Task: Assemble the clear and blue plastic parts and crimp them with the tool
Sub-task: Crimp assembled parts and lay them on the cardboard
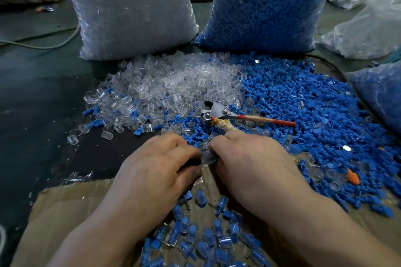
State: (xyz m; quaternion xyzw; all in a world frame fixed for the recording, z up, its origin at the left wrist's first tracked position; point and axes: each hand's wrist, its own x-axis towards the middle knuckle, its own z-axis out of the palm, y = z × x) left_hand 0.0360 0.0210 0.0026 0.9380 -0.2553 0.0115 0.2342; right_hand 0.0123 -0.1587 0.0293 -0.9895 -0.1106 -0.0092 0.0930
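At frame centre my left hand [156, 165] and right hand [249, 162] curl inward and pinch one clear part [207, 154] between their fingertips, I judge to seat a blue plug. The tool [219, 112] lies just above, its wrapped handle at my right fingers, ready for crimping. Finished pieces [206, 234] gather on cardboard [65, 201] below.

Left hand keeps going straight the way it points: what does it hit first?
Left hand seems to pinch a clear part; straight on, up-right, it would likely meet the right hand first, which holds the crimp tool. Depth unclear.
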